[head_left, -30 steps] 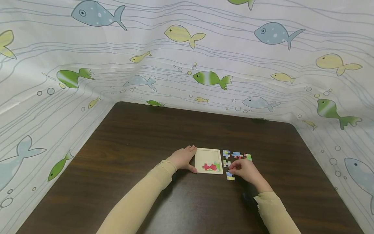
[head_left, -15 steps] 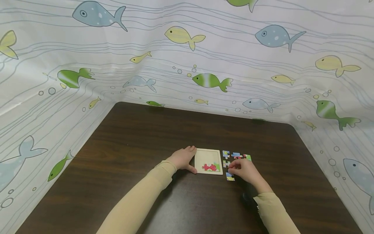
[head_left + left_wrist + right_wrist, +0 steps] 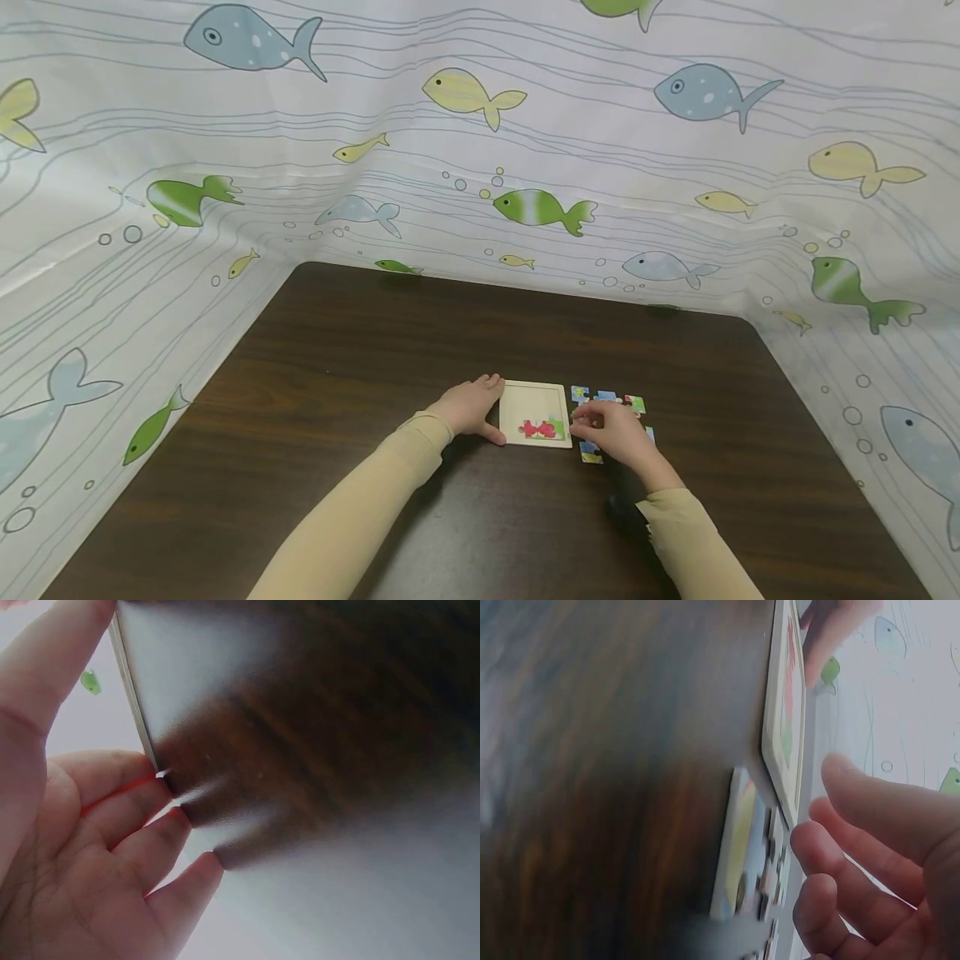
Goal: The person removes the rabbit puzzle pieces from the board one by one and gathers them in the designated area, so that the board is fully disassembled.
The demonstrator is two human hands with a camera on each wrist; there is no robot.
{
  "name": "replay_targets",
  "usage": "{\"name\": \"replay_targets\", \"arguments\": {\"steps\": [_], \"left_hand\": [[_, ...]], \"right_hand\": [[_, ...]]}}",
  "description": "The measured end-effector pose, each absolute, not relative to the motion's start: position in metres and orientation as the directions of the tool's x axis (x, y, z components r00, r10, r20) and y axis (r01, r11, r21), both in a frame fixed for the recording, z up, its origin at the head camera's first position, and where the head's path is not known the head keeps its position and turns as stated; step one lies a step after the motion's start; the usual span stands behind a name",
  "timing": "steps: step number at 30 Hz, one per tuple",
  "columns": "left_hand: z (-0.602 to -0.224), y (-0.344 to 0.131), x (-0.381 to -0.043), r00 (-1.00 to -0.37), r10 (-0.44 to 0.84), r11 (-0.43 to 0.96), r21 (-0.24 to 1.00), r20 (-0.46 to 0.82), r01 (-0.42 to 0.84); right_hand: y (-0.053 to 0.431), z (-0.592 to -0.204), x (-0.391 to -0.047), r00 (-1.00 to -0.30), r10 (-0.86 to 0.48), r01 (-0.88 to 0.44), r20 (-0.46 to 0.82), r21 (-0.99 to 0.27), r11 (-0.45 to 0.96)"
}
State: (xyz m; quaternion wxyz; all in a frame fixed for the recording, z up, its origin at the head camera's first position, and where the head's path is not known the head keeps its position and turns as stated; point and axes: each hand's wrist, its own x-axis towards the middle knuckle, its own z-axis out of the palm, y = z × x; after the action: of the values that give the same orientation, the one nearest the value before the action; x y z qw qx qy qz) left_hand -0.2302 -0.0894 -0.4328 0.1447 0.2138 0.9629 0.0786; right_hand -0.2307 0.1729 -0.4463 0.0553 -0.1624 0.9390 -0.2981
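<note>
A pale, shallow puzzle tray [image 3: 525, 400] lies on the dark table, with a few red and green joined puzzle pieces [image 3: 542, 429] in its lower right part. My left hand [image 3: 468, 407] rests along the tray's left edge, thumb and fingers spread; in the left wrist view its fingertips touch the table. Just right of the tray, my right hand [image 3: 615, 429] hovers low over loose puzzle pieces, its fingers loosely bent. The right wrist view shows a gap between thumb and fingertips, with no piece visible there. A blue and yellow piece [image 3: 739, 847] lies below those fingers.
Loose pieces sit around the right hand: a blue one [image 3: 580, 392], a green and red one [image 3: 635, 403], and a blue and yellow one [image 3: 591, 452] nearer me. Fish-patterned sheeting [image 3: 450, 183] rises behind the table [image 3: 420, 325] and on both sides.
My right hand has shifted left and slightly away from me, up to the tray's right edge. A piece on its right has come into sight. The left hand has stayed still.
</note>
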Motion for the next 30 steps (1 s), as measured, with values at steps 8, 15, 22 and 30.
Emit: {"name": "replay_targets", "arguments": {"steps": [8, 15, 22, 30], "left_hand": [[-0.432, -0.089, -0.228, -0.87, 0.431, 0.898, 0.21, -0.241, 0.387], [-0.434, -0.087, -0.226, -0.871, 0.424, 0.902, 0.197, -0.247, 0.383], [-0.433, -0.085, -0.225, -0.874, 0.418, 0.906, 0.192, -0.247, 0.378], [-0.433, -0.083, -0.222, -0.879, 0.411, 0.909, 0.184, -0.241, 0.375]], "right_hand": [[0.16, -0.448, -0.23, -0.926, -0.375, -0.319, 0.033, -0.599, 0.735], [0.149, -0.448, -0.229, -0.917, -0.398, -0.338, 0.034, -0.597, 0.727], [0.137, -0.446, -0.226, -0.913, -0.406, -0.339, 0.026, -0.602, 0.723], [0.129, -0.452, -0.225, -0.876, -0.476, -0.425, 0.07, -0.576, 0.698]]}}
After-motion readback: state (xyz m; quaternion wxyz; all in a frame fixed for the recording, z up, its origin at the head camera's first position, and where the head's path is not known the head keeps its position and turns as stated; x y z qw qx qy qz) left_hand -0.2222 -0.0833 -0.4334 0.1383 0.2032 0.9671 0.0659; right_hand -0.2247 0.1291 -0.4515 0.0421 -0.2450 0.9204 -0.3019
